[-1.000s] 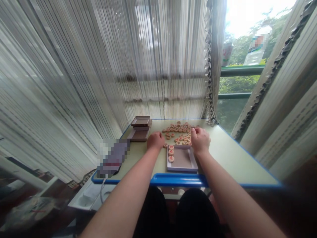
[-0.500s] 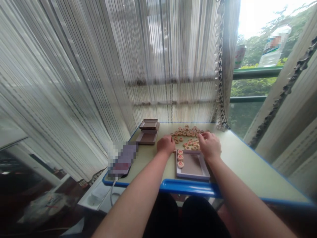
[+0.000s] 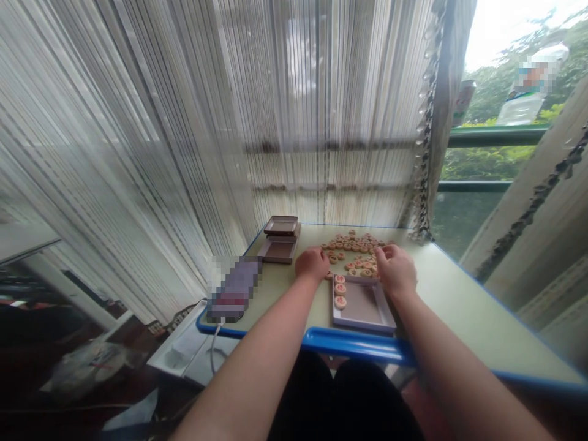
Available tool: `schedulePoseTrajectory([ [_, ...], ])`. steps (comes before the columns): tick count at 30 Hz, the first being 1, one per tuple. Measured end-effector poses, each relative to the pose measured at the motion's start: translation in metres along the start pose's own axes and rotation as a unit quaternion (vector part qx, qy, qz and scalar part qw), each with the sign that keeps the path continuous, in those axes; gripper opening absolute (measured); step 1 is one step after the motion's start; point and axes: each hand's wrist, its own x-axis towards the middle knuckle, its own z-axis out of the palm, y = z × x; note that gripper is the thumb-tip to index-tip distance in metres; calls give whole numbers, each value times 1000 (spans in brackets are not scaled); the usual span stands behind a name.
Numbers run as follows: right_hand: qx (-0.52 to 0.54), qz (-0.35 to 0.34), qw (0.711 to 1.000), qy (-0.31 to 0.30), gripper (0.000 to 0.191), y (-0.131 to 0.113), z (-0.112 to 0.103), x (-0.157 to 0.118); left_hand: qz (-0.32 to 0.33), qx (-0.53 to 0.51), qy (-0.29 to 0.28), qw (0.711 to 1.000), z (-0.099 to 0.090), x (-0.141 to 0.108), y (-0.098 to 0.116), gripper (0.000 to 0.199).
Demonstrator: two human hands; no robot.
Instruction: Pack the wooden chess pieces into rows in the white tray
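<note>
An open box near the table's front edge holds three round wooden pieces with red marks in a column along its left side. Behind it, several more round wooden pieces lie spread in loose groups. My left hand is closed beside the left end of the pieces, just off the box's back left corner; its fingertips are hidden. At the right end of the pieces my right hand has its fingers curled together, and anything between them is too small to make out.
Shallow boxes are stacked at the back left of the table, with an open one in front. A phone with a cable lies at the left edge. Curtains hang behind.
The whole view has shifted slightly, so the table and hands appear further right. Both hands stay near the same pieces, and the three pieces in the box have not moved.
</note>
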Motion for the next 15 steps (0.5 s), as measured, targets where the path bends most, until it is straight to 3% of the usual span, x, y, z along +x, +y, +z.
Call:
schedulePoseTrajectory([
  [10,59,8,998,5,32,11,-7,1,-19,-36,-15,999,-1,-2,-7,25],
  [15,44,-51,997,-23,30,12,-11,2,3,-55,21,998,-9,-8,-5,24],
])
